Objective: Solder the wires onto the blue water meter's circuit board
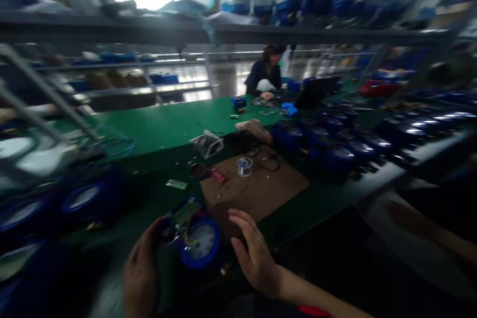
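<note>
Left hand (141,273) grips blue meter (197,241); right hand (253,253) open beside.

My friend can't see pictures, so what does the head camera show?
The left hand holds a round blue water meter with a white dial, the open right hand beside it, above a green workbench with a brown mat.

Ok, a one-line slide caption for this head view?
Left hand holds a blue dial meter, right hand open beside it, over a green workbench with a solder spool.
</note>
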A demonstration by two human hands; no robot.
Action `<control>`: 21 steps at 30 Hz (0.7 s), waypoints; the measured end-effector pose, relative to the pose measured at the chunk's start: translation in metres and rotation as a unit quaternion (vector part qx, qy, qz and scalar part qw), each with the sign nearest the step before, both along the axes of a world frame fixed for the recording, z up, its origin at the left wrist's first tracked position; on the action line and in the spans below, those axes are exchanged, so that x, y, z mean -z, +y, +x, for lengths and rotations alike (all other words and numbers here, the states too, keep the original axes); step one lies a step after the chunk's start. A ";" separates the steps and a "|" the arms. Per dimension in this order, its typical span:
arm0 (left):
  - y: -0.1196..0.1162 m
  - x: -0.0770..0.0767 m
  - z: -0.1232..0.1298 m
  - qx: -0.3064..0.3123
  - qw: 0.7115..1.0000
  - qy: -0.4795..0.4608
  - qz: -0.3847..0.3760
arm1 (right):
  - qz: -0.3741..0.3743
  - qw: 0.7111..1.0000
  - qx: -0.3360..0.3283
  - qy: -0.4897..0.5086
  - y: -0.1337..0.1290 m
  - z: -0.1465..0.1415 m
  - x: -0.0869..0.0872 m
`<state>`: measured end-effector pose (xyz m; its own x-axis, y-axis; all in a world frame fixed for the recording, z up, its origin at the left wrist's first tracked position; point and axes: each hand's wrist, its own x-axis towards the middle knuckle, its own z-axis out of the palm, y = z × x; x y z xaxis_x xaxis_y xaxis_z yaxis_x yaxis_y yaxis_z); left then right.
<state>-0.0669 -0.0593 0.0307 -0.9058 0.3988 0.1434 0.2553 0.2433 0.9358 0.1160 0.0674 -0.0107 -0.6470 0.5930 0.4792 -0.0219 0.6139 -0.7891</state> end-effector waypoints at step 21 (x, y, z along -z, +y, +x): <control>-0.092 0.029 -0.009 -0.083 0.989 -0.001 0.120 | -0.156 0.967 -0.195 -0.042 -0.057 -0.126 0.006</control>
<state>-0.0759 -0.1515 0.0013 -0.9565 0.1989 0.2135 0.2278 0.0517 0.9723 -0.0099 0.0102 -0.0165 -0.8797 0.4029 0.2528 -0.1323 0.3033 -0.9437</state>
